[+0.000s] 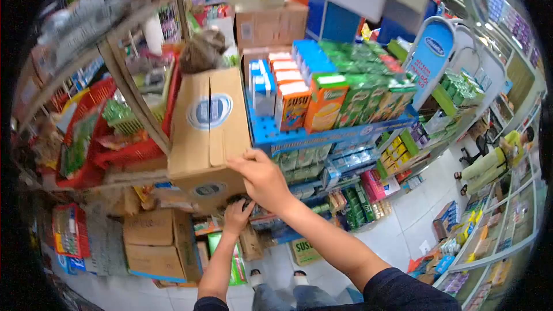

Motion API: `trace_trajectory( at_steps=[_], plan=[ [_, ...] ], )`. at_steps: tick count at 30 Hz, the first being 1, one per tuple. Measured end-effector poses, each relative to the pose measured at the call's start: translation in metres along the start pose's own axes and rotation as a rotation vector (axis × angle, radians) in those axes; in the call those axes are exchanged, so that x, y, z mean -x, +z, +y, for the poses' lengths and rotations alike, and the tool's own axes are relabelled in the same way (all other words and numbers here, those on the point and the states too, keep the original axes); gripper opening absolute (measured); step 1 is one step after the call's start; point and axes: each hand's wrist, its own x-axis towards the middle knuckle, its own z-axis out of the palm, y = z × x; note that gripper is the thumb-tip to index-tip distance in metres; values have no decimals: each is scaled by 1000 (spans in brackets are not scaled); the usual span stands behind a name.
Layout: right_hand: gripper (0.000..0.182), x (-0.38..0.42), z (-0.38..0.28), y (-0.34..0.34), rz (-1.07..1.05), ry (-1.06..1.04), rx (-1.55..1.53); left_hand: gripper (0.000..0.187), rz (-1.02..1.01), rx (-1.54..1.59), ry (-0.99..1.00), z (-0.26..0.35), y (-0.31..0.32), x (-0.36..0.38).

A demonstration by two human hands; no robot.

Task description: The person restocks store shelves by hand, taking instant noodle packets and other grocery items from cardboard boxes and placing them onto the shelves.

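A closed cardboard box (pixel 189 131) with a round blue-and-white logo on top stands between a red-basket shelf and a blue display rack. A dark slit or seam runs along part of its lid. At the box's near right edge, my right hand (pixel 263 181) has its fingers bent and pinched together on the cardboard. Lower down, by the front bottom corner of the box, is my left hand (pixel 235 217). Its fingers curl about a small dark thing, too blurred to name.
Drink cartons (pixel 325 103) stand in rows on the blue rack (pixel 340 132) to the right. Red baskets (pixel 109 92) of packets sit at the left, above another cardboard box (pixel 152 250) on the floor. A person (pixel 498 158) is in the aisle at far right, near glass cases.
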Motion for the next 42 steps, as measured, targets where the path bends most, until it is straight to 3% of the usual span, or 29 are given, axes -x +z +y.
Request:
trace_trajectory(
  at_steps=[3,5,6,10,11,14,15,18,25,26,27,28,30,33,35,37,39,42],
  plan=[
    [35,0,6,3,48,-72,35,37,-164,-19,33,-12,48,62],
    [34,1,5,5,82,-113,26,35,-362,22,-128,-10,62,95],
    [32,1,5,6,77,-116,39,39,-347,-21,-242,1,48,95],
    [30,1,6,4,85,-141,24,41,118,43,-631,12,-30,40],
    [30,1,7,4,81,-138,13,37,392,81,-484,7,-53,17],
    [29,2,7,5,85,-134,2,34,569,-178,-321,15,-125,-69],
    [29,2,7,6,92,-133,2,34,573,-178,-320,10,-122,-73],
    [30,3,10,10,135,-155,8,36,630,-310,-65,-10,-112,-68],
    [35,5,23,23,254,-311,74,26,534,-258,-171,-32,-64,4],
    [36,5,26,25,269,-324,109,29,455,-287,-212,-35,-50,26],
    [37,6,29,28,277,-338,135,38,394,7,-452,-33,-31,48],
    [37,6,28,29,286,-334,149,44,236,-133,-349,-29,-32,60],
    [37,4,25,32,314,-342,167,47,-96,-44,-558,-24,-24,93],
    [36,3,25,33,326,-326,155,51,-162,124,-769,-21,-5,166],
    [36,4,28,33,313,-336,161,50,-86,279,-895,8,-30,185],
    [36,2,27,24,250,-402,206,51,-142,292,-1077,52,-64,203],
    [37,3,35,16,154,-434,190,52,-84,347,-1130,96,-92,236],
    [38,2,31,11,116,-424,134,55,-88,347,-1389,163,-171,245]
  ],
)
